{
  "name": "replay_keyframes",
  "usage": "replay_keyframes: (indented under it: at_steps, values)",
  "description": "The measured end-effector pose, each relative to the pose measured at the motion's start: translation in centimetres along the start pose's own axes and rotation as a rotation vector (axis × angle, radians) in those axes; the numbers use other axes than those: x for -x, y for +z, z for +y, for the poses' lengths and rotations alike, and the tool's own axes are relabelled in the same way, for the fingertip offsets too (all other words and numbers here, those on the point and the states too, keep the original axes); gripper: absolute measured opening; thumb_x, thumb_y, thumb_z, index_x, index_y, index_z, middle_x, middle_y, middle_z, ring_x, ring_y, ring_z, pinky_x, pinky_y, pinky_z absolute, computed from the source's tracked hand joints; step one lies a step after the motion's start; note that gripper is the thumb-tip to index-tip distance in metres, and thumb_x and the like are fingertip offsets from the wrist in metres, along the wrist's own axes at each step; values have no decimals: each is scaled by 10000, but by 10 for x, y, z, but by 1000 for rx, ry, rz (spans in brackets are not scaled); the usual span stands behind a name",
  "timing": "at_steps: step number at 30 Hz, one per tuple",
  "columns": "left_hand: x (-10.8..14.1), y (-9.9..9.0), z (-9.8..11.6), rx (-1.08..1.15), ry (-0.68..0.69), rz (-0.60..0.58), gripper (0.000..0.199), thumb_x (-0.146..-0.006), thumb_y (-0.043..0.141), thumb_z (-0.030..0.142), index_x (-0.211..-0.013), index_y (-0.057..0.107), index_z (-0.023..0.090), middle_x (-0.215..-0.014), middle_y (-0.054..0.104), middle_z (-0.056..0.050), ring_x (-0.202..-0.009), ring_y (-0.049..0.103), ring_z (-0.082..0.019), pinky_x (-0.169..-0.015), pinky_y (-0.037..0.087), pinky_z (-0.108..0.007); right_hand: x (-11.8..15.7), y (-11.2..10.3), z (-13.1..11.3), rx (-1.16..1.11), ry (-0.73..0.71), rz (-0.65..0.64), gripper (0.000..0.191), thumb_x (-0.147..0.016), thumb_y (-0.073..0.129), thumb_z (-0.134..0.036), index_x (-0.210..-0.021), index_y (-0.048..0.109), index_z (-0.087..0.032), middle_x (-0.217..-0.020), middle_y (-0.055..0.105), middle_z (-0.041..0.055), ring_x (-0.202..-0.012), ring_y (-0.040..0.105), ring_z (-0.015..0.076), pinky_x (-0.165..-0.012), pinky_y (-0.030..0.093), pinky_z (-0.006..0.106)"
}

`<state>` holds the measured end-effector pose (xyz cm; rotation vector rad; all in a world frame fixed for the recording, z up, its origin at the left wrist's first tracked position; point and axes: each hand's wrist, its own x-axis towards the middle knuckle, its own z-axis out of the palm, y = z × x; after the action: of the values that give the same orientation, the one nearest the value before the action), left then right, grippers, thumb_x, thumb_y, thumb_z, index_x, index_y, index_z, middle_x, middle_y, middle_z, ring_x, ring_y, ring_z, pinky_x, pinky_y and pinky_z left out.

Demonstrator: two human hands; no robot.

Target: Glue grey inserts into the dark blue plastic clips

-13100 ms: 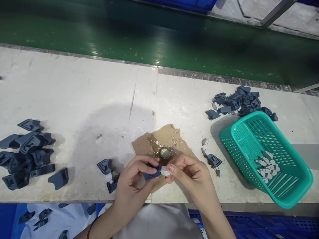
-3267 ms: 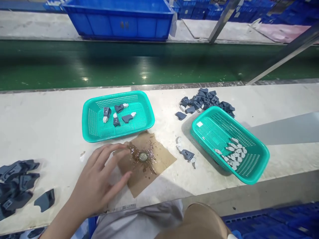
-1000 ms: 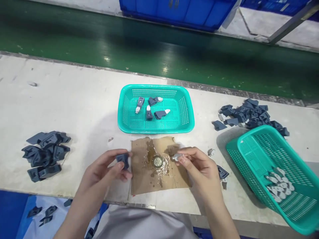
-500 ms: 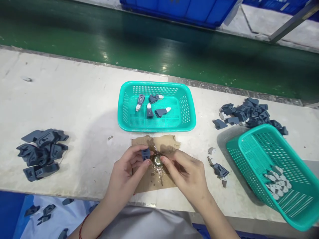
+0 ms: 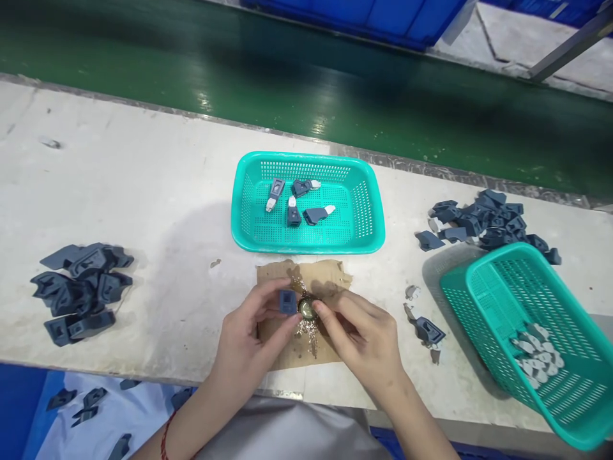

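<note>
My left hand (image 5: 249, 326) pinches a dark blue-grey plastic part (image 5: 288, 302) between thumb and fingers, a recessed end of it facing me. Just right of it, a small round metal cap (image 5: 307, 309) with a shiny inside sits over a wet, glittering patch of torn cardboard (image 5: 282, 354). At the cap's right edge is my right hand (image 5: 359, 326), its thumb and fingers closed together; whatever they grip is hidden. Beyond the cardboard, a turquoise basket (image 5: 306, 248) holds several blue-grey parts with white tips (image 5: 316, 215).
On the left lies a pile of blue-grey parts (image 5: 81, 291); another pile (image 5: 488, 220) is at the back right. A second, tilted turquoise basket (image 5: 460, 300) contains small white pieces (image 5: 539, 358). A loose part (image 5: 428, 330) lies nearby. The green belt (image 5: 268, 83) runs behind the table.
The blue-grey part in my left hand has turned so that its recessed end faces me, and sits close to the cap. My right hand stays at the cap's edge. The view shifted slightly.
</note>
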<state>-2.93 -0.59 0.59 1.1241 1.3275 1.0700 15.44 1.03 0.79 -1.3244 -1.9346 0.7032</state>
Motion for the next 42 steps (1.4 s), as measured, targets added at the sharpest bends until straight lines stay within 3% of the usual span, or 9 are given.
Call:
replay_keyframes:
  at_steps: [4,9,13,19,25,29,33,42]
  values:
    - [0,-1,5,-13,-2,-20,293,-890,732,198,-1169,700,278,-1137,810,-1,-1017,779,-142,-908,619,-197,2,-1,-1,-86,119,19,309,-990,629,-186,-699,528,-197,-605,472,-48,-544,451,87,-529,361,232]
    - [-4,-5,9,-20,-89,8,235,-801,829,241,-950,648,227,-916,828,-5,-662,748,-115,-588,592,-155,1,-4,-3,-547,541,120,319,-946,715,-377,-709,588,-204,-558,594,-38,-467,502,81,-453,387,194]
    - [-7,-8,10,-34,-105,-35,288,-789,845,267,-1028,692,217,-803,763,8,-603,695,-108,-530,561,-152,-5,-4,-3,-809,679,119,346,-872,789,-430,-715,582,-202,-523,621,-36,-389,492,68,-388,372,162]
    - [-7,-17,14,10,-28,-249,426,-944,679,218,-1358,665,315,-1163,692,-51,-936,759,-161,-858,653,-265,-10,-4,-1,-861,687,133,357,-866,794,-445,-736,569,-200,-506,614,-46,-371,475,61,-384,372,153]
    - [-7,-23,7,-258,182,-113,122,-900,756,240,-1021,757,226,-1024,769,-63,-910,760,-190,-709,639,-205,-9,-2,-10,-790,546,189,374,-932,738,-361,-689,498,-208,-476,556,-64,-402,436,62,-415,341,170]
    - [-4,-21,0,-363,270,-93,186,-924,730,198,-1107,721,227,-1040,811,-46,-885,783,-173,-784,632,-218,-9,3,-18,-706,444,152,329,-968,693,-308,-700,532,-206,-516,568,-56,-451,467,73,-465,370,197]
    - [-4,-18,0,-399,398,-74,174,-893,765,175,-1059,725,209,-938,799,-31,-809,760,-152,-737,605,-193,-9,8,-22,-617,391,111,309,-975,670,-295,-704,543,-214,-531,528,-62,-464,460,85,-457,351,217]
    - [-5,-17,3,-375,396,-90,163,-892,760,158,-1049,739,197,-921,796,-42,-790,746,-158,-701,596,-206,-14,11,-24,-467,286,64,270,-963,648,-246,-717,542,-218,-559,533,-60,-478,458,87,-458,373,219]
